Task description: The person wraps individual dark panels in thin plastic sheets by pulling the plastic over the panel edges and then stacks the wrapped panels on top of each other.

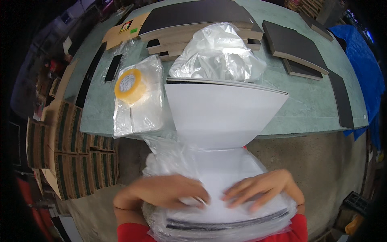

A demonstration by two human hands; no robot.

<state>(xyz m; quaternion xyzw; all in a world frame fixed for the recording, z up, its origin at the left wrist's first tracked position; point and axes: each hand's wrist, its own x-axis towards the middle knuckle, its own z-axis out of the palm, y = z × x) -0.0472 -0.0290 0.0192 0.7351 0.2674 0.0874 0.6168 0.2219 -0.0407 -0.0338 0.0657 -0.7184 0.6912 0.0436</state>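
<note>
A white sheet or panel (pixel 225 161) wrapped in clear plastic lies close against me, with dark edges showing under the plastic at its near end. My left hand (pixel 177 191) is on its left part, the fingers bent and blurred by motion, so what they grip is unclear. On the right part rests my right hand (pixel 260 189), fingers spread over the plastic. Just beyond, a stack of white-faced boards (pixel 225 113) leans against the table edge. Loose clear plastic (pixel 165 157) bunches at the left of the wrapped piece.
On the green table (pixel 306 101) are a clear tape roll (pixel 130 86) on plastic bags (pixel 141 113), a crumpled plastic heap (pixel 217 52), and dark boards (pixel 197 18), with more dark boards (pixel 296 44) at right. Cartons (pixel 76 149) stand left, a blue tarp (pixel 358 60) right.
</note>
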